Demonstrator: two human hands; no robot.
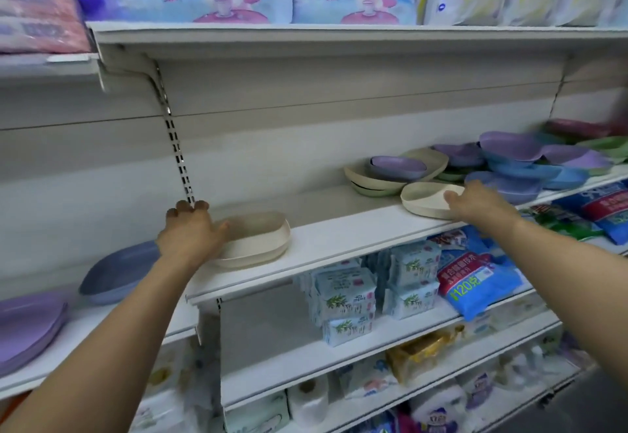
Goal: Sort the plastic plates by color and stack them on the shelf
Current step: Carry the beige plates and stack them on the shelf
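Both arms stretched out to shelf [333,228]. My left hand [192,232] at rim of cream stack [258,239], knuckles bent; grip unclear in blur. My right hand [475,203] pinches rim of cream plate [424,200], smooth matte oval on shelf, beside mixed pile [509,160]. Blue pack [475,279] below reads "120".

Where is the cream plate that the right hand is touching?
In the head view, the cream plate sits right of centre at the front edge of the middle shelf, held at its rim by the right hand, beside the blue plates.
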